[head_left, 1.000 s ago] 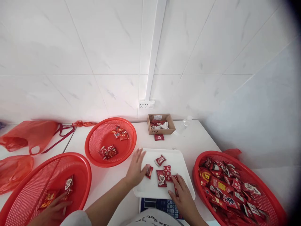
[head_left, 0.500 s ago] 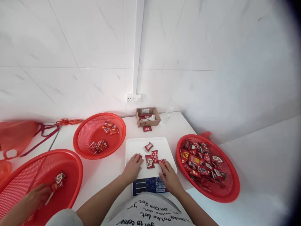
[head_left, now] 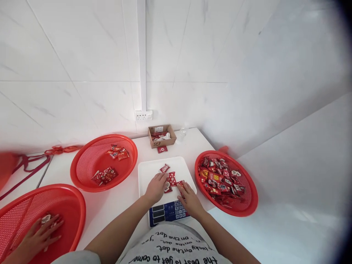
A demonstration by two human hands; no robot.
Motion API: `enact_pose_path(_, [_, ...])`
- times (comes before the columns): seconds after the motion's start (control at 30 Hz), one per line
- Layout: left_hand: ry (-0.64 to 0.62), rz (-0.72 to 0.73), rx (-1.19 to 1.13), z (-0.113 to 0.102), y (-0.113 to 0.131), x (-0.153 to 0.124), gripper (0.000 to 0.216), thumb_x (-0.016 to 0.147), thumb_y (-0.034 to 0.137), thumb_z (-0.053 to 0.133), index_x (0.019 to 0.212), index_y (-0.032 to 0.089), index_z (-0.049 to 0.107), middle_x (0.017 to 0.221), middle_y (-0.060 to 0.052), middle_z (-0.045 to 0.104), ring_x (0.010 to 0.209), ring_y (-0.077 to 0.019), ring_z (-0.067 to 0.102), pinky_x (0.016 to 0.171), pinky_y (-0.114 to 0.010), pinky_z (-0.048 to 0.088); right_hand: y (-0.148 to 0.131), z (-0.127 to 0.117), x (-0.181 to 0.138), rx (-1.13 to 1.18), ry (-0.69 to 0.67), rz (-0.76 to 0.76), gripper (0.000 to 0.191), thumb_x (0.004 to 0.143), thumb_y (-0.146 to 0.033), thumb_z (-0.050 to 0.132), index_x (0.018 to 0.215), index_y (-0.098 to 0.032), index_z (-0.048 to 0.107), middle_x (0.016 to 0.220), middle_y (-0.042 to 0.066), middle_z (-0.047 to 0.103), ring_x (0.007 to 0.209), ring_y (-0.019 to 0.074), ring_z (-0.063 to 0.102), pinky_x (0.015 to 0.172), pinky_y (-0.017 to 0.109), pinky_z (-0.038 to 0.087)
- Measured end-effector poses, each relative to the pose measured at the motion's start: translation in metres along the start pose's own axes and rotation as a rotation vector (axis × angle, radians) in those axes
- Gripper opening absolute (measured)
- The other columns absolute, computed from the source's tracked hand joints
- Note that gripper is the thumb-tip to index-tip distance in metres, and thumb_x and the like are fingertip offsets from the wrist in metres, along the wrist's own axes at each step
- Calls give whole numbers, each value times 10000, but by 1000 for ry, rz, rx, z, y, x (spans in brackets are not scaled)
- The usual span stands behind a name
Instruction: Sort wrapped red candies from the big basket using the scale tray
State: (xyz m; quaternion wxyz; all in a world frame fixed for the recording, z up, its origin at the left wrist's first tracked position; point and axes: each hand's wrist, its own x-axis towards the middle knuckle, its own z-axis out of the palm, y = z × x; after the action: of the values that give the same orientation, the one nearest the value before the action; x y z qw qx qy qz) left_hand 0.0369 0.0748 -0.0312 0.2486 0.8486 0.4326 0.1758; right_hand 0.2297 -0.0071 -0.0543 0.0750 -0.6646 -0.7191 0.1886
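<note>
On the white tray [head_left: 147,170] of a weighing scale lie a few red wrapped candies [head_left: 172,178]. My left hand [head_left: 157,189] is over the tray's middle, fingers curled down together against the candies and partly covering one with a white mark [head_left: 167,188]. What sits under its fingertips is mostly hidden. At the tray's right side my right hand [head_left: 190,199] has its fingers and thumb around a red wrapped candy [head_left: 180,185]. Another candy with a spotted wrapper end [head_left: 164,168] rests farther back, apart from both hands. The blue keypad panel [head_left: 168,212] shows below the tray.
A red basket [head_left: 251,200] full of wrapped sweets stands right. Another red basket [head_left: 75,157] with several candies is left. Nearer, a co-worker's hand [head_left: 38,238] reaches into a third basket [head_left: 81,216]. A small cardboard box [head_left: 162,143] and a red packet [head_left: 162,149] are behind the scale.
My left hand has moved right across the tray onto the candies, covering part of one. My right hand stays on its candy. The co-worker's fingers have spread. The view has turned slightly right.
</note>
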Motion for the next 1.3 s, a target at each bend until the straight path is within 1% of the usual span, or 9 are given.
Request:
enact_pose_path(0.2, [-97, 55, -6, 22, 1, -1, 516, 804, 333, 491, 1280, 164, 386, 1390, -110, 354, 1288, -237, 291, 1029, -402, 306, 1, 0, 0, -15, -2, -8, 511, 858, -352, 405, 1343, -208, 334, 1443, 77, 237, 1317, 244, 201, 1062, 394, 237])
enact_pose_path(0.4, [-110, -4, -9, 6, -10, -1, 401, 836, 217, 417, 1237, 211, 436, 1294, -65, 475, 1179, -179, 447, 974, -323, 383, -1, -2, -1, -7, 10, 0, 499, 856, -338, 414, 1335, -214, 349, 1448, 70, 223, 1317, 244, 197, 1063, 393, 232])
enact_pose_path(0.53, [-88, -22, 3, 2, -10, -2, 375, 849, 255, 403, 1211, 178, 466, 1273, -99, 484, 1193, -200, 423, 999, -351, 348, 0, -1, -1, -6, 22, -7, 495, 860, -358, 401, 1334, -228, 347, 1448, 54, 224, 1315, 245, 201, 1055, 410, 242])
enact_pose_path(0.6, [-90, 0, 18, 4, -7, -4, 455, 821, 342, 468, 1243, 173, 438, 1337, -119, 412, 1258, -237, 333, 1034, -396, 285, 0, 0, -1, -14, 26, -12, 490, 862, -360, 393, 1331, -224, 353, 1447, 54, 227, 1315, 246, 202, 1054, 410, 245])
enact_pose_path(0.73, [-122, 109, 135, 11, -4, -3, 786, 690, 462, 615, 1356, 247, 257, 1469, -124, 128, 1337, -303, 94, 1049, -512, 140, 1, 1, 0, -27, 21, -14, 493, 864, -363, 389, 1332, -208, 355, 1445, 71, 229, 1316, 245, 198, 1060, 394, 234])
enact_pose_path(0.8, [-144, 142, 202, 13, -4, 3, 877, 649, 514, 632, 1373, 262, 206, 1475, -132, 80, 1339, -317, 41, 1038, -545, 87, 1, 2, 0, -28, 19, -20, 492, 868, -370, 382, 1331, -206, 356, 1444, 74, 230, 1319, 240, 190, 1061, 394, 232])
enact_pose_path(1.0, [-217, 247, 287, 13, -3, 36, 953, 541, 675, 606, 1346, 271, 292, 1463, -145, 140, 1325, -376, 24, 994, -612, -14, 2, 3, 0, -32, 30, -19, 495, 857, -358, 401, 1329, -215, 356, 1446, 66, 226, 1315, 253, 200, 1053, 409, 246])
enact_pose_path(1.1, [-212, 190, 282, 13, -1, 44, 780, 627, 655, 553, 1297, 295, 382, 1430, -128, 256, 1311, -391, 85, 974, -636, 29, 1, 2, 0, -36, 24, -20, 496, 853, -339, 412, 1328, -205, 360, 1444, 71, 232, 1315, 254, 201, 1055, 404, 243])
enact_pose_path(1.3, [-120, 150, 239, 9, 6, 37, 518, 764, 513, 509, 1222, 275, 461, 1276, -108, 460, 1242, -329, 261, 974, -511, 191, 0, 1, 0, -40, 30, -17, 506, 845, -322, 429, 1333, -213, 350, 1444, 69, 234, 1315, 248, 201, 1060, 398, 237])
